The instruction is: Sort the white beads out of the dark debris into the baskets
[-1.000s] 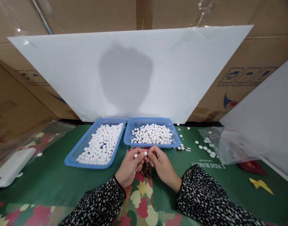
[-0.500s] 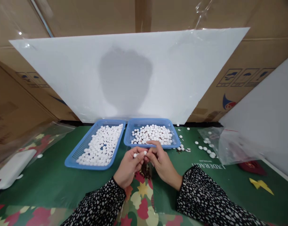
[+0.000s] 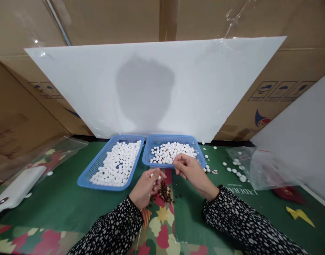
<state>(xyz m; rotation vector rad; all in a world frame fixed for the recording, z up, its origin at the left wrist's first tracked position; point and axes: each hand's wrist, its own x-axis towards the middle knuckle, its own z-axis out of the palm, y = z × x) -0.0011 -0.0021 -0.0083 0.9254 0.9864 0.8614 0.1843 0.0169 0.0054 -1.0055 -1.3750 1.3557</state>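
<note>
My left hand (image 3: 146,187) is closed, with small white balls (image 3: 159,177) between thumb and fingers. It hovers in front of the baskets, beside a heap of dark brown bits (image 3: 165,193) on the patterned sheet. My right hand (image 3: 189,173) is at the front rim of the right blue basket (image 3: 149,163), fingertips drawn together; whether they pinch anything is hidden. That basket holds many white balls with some brown specks among them. The left blue basket (image 3: 84,182) is spread with similar white balls.
Loose white balls (image 3: 234,170) lie on the green mat right of the baskets, near a clear plastic bag (image 3: 266,166). A white device (image 3: 17,189) rests at left. Yellow scraps (image 3: 300,215) lie far right. A white board (image 3: 199,92) stands behind, against cardboard.
My right hand has parted from my left and moved up and right to the right basket's front rim. My left hand keeps its white balls. The brown heap shows more. The view has shifted slightly.
</note>
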